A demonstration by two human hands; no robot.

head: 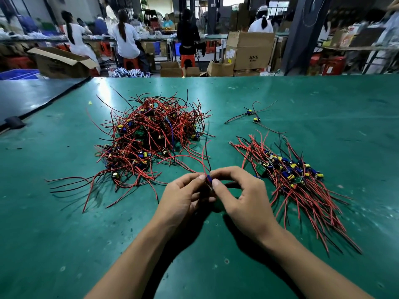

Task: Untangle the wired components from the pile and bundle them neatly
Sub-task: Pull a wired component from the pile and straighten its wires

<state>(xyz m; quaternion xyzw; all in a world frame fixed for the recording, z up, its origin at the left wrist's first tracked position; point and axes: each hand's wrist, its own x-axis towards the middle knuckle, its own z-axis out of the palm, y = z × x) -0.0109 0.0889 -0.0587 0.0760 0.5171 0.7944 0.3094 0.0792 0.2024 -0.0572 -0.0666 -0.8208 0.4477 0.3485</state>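
2 hands work 1 wired component [209, 179] free, between tangle and bundle.
Left hand [183, 195] and right hand [237, 195] both pinch it at near centre, leads pointing far, likely to straighten them. The tangled pile [149, 134] lies left and the aligned bundle [289, 175] right, which separates unsorted from sorted.

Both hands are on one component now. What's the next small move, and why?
Probably carry it right and lay it on the sorted bundle, wires parallel to the others. The left hand and right hand pinch one wired component whose leads seem to stand clear of the tangled pile, so it looks untangled.
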